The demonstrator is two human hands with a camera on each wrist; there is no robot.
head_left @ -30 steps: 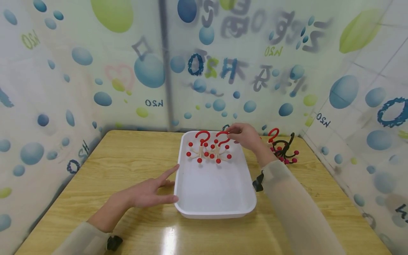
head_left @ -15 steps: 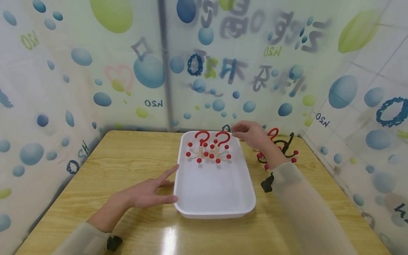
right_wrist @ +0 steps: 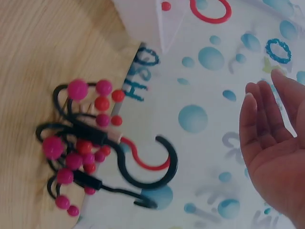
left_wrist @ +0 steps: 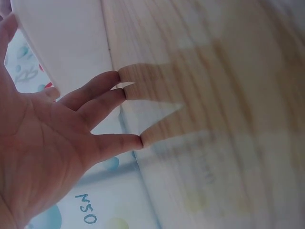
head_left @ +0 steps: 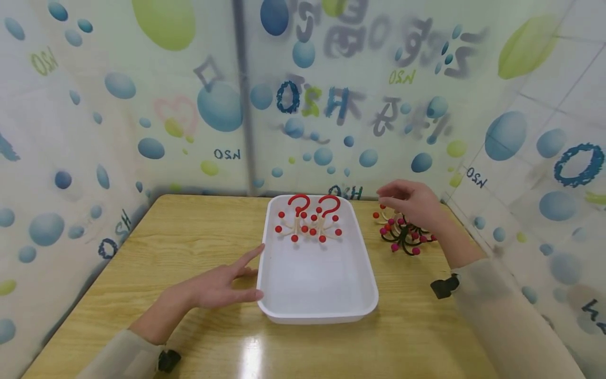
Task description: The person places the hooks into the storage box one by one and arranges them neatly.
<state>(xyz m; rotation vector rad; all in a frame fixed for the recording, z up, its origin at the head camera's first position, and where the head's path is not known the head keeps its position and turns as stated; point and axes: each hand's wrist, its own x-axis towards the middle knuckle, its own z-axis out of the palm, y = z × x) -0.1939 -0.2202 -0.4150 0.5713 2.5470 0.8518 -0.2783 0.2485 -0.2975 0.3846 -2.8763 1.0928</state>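
My left hand (head_left: 215, 287) lies beside the white tray (head_left: 319, 284), fingers spread, thumb and fingertips against its left rim. In the left wrist view that hand (left_wrist: 45, 143) shows its palm, with fingertips (left_wrist: 131, 141) down at the table. Inside the tray's far end stand two pale, many-legged hook pieces with red balls, a left one (head_left: 297, 226) and a right one (head_left: 323, 226). Over the table's far right hovers my right hand (head_left: 416, 208), holding nothing, fingers loosely bent. Below it is a cluster of dark hook pieces (head_left: 403, 237) with magenta balls; the hand partly hides them.
Behind the dark pieces, a pale piece with a red hook (right_wrist: 147, 162) is partly hidden in the right wrist view. Patterned curtains (head_left: 360, 126) enclose the wooden table (head_left: 203, 221) at the back and sides.
My right hand has moved right, away from the right hook piece in the tray, to above the dark pieces. The left hand stays at the tray's rim.
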